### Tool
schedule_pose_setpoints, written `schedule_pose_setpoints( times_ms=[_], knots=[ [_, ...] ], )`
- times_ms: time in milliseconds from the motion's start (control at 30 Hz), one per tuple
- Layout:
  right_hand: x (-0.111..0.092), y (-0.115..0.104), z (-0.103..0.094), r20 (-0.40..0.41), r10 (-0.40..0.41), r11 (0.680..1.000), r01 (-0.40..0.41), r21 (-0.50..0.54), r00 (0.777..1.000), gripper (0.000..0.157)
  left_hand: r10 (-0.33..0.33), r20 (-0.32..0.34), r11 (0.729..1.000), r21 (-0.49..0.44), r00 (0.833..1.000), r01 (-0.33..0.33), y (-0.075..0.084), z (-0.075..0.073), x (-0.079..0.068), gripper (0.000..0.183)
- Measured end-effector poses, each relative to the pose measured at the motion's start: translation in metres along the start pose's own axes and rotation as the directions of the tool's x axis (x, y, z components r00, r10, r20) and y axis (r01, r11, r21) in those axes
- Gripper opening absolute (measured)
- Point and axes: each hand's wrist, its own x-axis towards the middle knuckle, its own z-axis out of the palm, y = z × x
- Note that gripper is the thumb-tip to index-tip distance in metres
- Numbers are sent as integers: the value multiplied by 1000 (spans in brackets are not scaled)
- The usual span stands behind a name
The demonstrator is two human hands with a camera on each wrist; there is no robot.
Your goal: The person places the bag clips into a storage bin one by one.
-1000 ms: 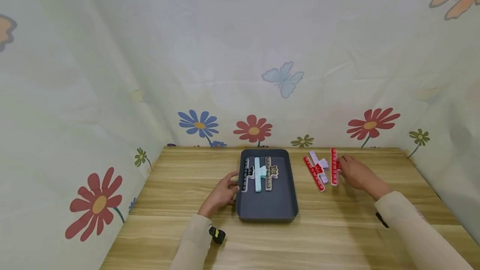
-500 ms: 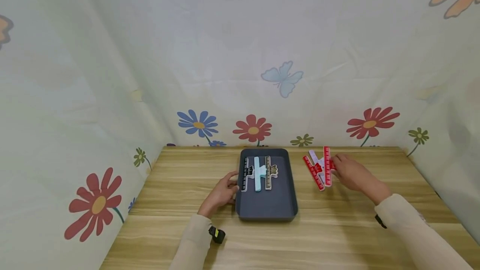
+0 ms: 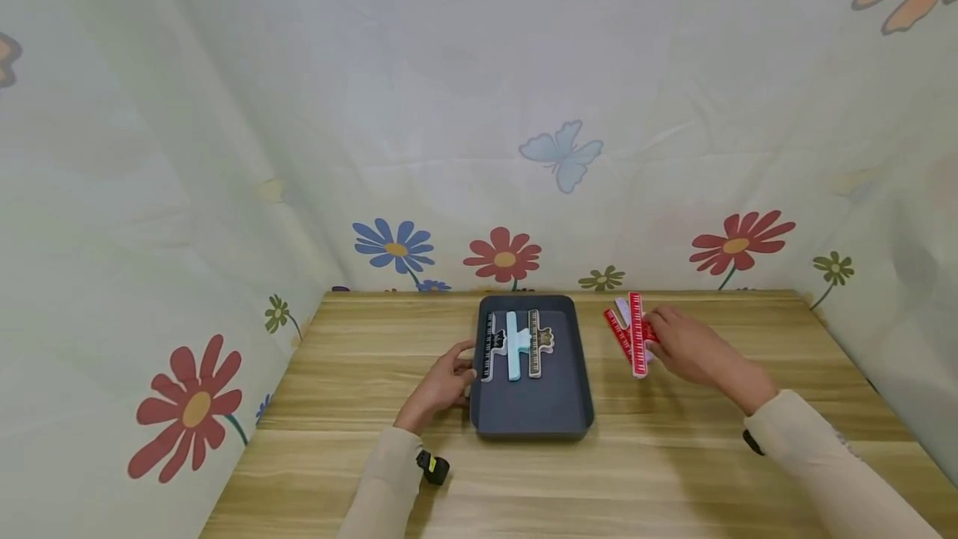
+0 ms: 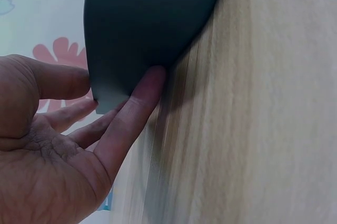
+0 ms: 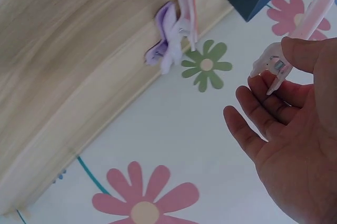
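Note:
My right hand [image 3: 684, 348] pinches a red sheet-music clip [image 3: 638, 335] printed with piano keys, its long bar upright in the head view. In the right wrist view that clip [image 5: 314, 13] sits between thumb and fingers. Behind it on the table lie another red keyboard clip [image 3: 615, 328], partly covered, and a lilac clip [image 3: 622, 307], mostly hidden. My left hand [image 3: 446, 381] holds the left side of a dark grey tray [image 3: 531, 412], thumb at the rim and a finger against the outer wall. Inside are a black clip [image 3: 489, 352], a light blue clip [image 3: 513, 348] and a black-and-gold clip [image 3: 535, 345].
The wood-grain table [image 3: 636, 472] runs back to a white cloth wall [image 3: 449, 90] printed with flowers and butterflies. Similar cloth stands at both sides. A small black device [image 3: 433, 467] is at the left wrist.
The right hand has moved left with the red clip, which now overlaps the clips lying on the table. The left hand and the tray stay in place.

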Motion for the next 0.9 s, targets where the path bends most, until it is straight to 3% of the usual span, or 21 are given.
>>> schedule_pose_setpoints(
  times_ms=[267, 667, 900],
  knots=[
    [3, -18, -10, 9, -13, 1000, 13, -17, 1000, 47, -4, -16, 1000, 22, 1000, 4, 1, 1, -1, 56],
    [14, -45, -23, -45, -70, 997, 71, 11, 997, 53, -3, -22, 1000, 4, 1000, 3, 5, 0, -3, 56],
    [26, -62, -25, -53, -88, 996, 89, 28, 995, 48, -19, -16, 1000, 18, 1000, 19, 6, 1, -4, 56]
  ],
)
